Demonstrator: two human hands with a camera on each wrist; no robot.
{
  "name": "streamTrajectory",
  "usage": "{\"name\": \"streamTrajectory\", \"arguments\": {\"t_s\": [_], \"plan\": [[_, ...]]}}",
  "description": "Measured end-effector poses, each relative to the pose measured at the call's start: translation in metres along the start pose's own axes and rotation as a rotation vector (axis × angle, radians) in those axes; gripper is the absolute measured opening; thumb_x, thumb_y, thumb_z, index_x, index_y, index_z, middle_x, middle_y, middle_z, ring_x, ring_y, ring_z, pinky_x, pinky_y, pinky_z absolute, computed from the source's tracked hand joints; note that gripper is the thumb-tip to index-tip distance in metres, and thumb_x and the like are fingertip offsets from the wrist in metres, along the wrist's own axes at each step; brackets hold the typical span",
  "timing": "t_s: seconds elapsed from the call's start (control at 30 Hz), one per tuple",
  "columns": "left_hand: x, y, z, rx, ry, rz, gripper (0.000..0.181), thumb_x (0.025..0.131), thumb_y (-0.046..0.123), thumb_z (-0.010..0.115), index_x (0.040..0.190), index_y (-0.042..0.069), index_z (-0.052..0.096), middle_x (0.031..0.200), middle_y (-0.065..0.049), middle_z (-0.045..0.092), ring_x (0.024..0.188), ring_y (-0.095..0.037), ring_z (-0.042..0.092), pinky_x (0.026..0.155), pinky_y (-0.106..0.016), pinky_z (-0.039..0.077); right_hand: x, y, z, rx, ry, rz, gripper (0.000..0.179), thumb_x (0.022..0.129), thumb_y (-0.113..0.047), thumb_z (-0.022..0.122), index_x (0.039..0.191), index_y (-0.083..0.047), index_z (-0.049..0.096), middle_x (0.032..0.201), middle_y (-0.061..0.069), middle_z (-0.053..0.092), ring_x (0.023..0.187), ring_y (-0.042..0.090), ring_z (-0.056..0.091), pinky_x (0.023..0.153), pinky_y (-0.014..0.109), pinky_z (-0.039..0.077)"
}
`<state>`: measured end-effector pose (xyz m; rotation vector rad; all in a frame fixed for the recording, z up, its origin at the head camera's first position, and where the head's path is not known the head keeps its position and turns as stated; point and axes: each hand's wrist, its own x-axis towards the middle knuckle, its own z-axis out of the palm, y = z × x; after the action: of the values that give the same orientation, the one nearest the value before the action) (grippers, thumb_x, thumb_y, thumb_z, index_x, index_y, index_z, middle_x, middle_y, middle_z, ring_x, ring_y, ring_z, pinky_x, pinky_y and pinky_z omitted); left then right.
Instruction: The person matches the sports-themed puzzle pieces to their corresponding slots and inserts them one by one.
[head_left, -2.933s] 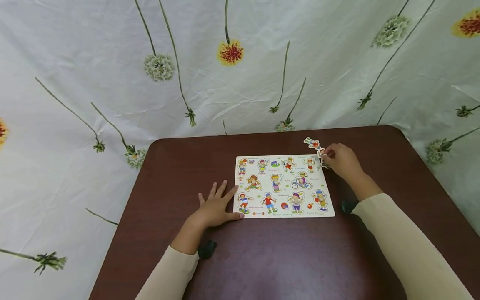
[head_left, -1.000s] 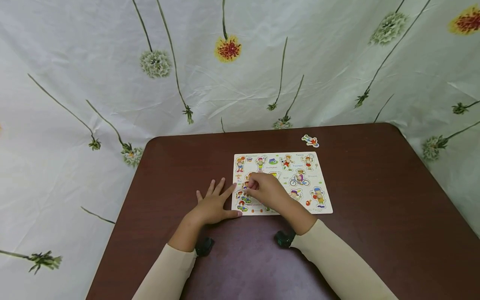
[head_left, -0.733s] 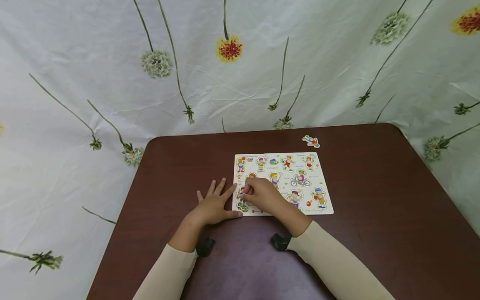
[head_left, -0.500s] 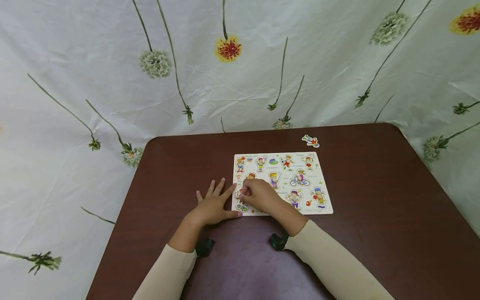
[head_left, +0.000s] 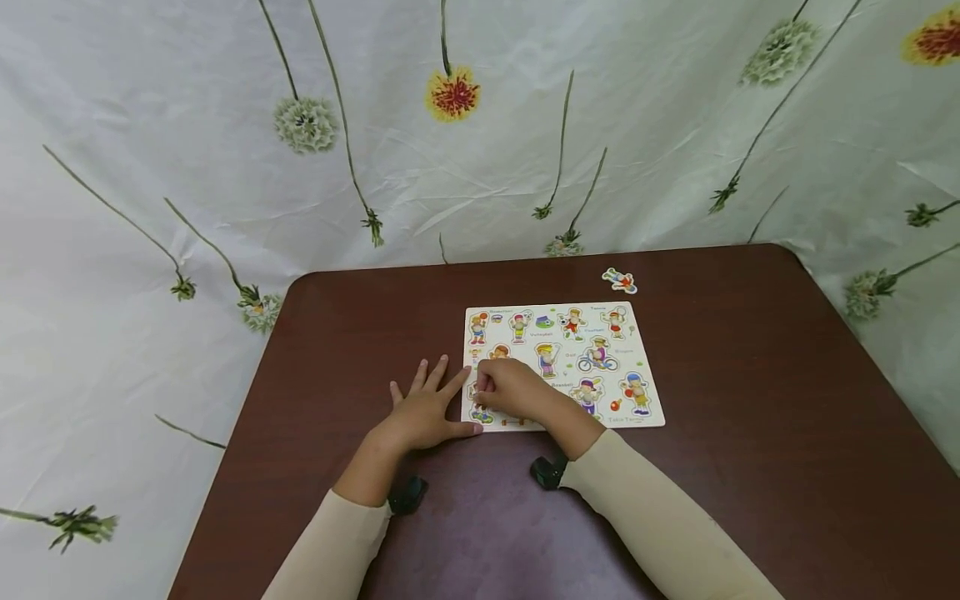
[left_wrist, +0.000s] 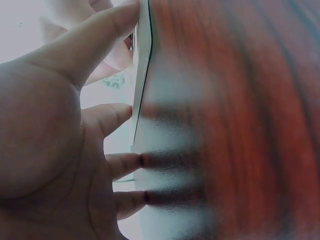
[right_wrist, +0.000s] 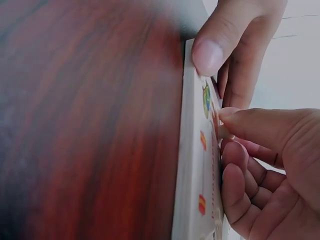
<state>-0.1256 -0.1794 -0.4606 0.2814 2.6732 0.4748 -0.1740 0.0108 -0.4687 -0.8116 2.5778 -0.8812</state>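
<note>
A white peg puzzle board (head_left: 635, 342) printed with sports figures lies on the table. My left hand (head_left: 422, 417) rests spread at its left edge, with thumb and index finger against the board. In the left wrist view, the other fingertips touch the tabletop. My right hand (head_left: 516, 390) is over the board's lower left. Its thumb and index finger pinch the small pale knob (right_wrist: 224, 132) of a puzzle piece (head_left: 481, 415), a figure on a skateboard. The hand covers part of this piece and the neighbouring figures. The other right fingers are curled beside the board's face.
One loose figure piece (head_left: 619, 281) lies on the dark wooden table (head_left: 750, 375) beyond the board's top right corner. A white floral cloth (head_left: 510, 150) hangs behind the table. Dark wrist devices (head_left: 547, 472) sit under both wrists.
My right hand has carried a figure piece from beyond the board's top right corner to its lower left and lowered it onto the skateboard spot. The left hand has stayed at the board's edge.
</note>
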Motion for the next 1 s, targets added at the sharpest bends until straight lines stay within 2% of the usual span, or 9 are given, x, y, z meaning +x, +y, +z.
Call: {"name": "streamTrajectory", "arguments": {"t_s": [0.37, 0.63, 0.83, 1.0], "plan": [[-0.001, -0.001, 0.001, -0.001, 0.005, 0.003, 0.095, 0.085, 0.065, 0.070, 0.162, 0.033, 0.024, 0.172, -0.012, 0.004, 0.158, -0.042, -0.005, 0.111, -0.083, -0.001, 0.000, 0.003, 0.002, 0.011, -0.022, -0.002, 0.014, 0.093, -0.018, 0.073, 0.085, -0.015, 0.061, 0.076, -0.004, 0.063, 0.066, 0.007, 0.053, 0.062, 0.021, 0.042], [-0.001, -0.002, 0.002, -0.008, 0.006, 0.009, 0.095, 0.085, 0.065, 0.070, 0.162, 0.032, 0.025, 0.172, -0.013, 0.004, 0.158, -0.043, -0.004, 0.110, -0.083, -0.002, -0.004, 0.005, 0.003, 0.087, 0.012, 0.001, 0.014, 0.093, -0.016, 0.074, 0.086, -0.014, 0.062, 0.078, -0.003, 0.065, 0.066, 0.007, 0.054, 0.062, 0.021, 0.044], [-0.001, -0.002, 0.001, -0.010, 0.007, 0.008, 0.095, 0.085, 0.064, 0.070, 0.162, 0.031, 0.025, 0.172, -0.013, 0.005, 0.158, -0.043, -0.004, 0.110, -0.083, -0.002, -0.010, 0.007, 0.002, 0.175, 0.030, 0.004, 0.010, 0.093, -0.020, 0.074, 0.092, -0.013, 0.067, 0.082, -0.002, 0.066, 0.069, 0.005, 0.056, 0.065, 0.022, 0.046], [0.000, -0.002, 0.001, -0.010, 0.011, 0.005, 0.095, 0.085, 0.065, 0.070, 0.162, 0.032, 0.025, 0.172, -0.013, 0.004, 0.158, -0.043, -0.004, 0.110, -0.084, -0.002, -0.013, 0.011, -0.002, 0.316, 0.062, 0.045, 0.011, 0.095, -0.022, 0.072, 0.097, -0.011, 0.070, 0.087, 0.000, 0.068, 0.076, 0.006, 0.059, 0.072, 0.022, 0.048]]}}
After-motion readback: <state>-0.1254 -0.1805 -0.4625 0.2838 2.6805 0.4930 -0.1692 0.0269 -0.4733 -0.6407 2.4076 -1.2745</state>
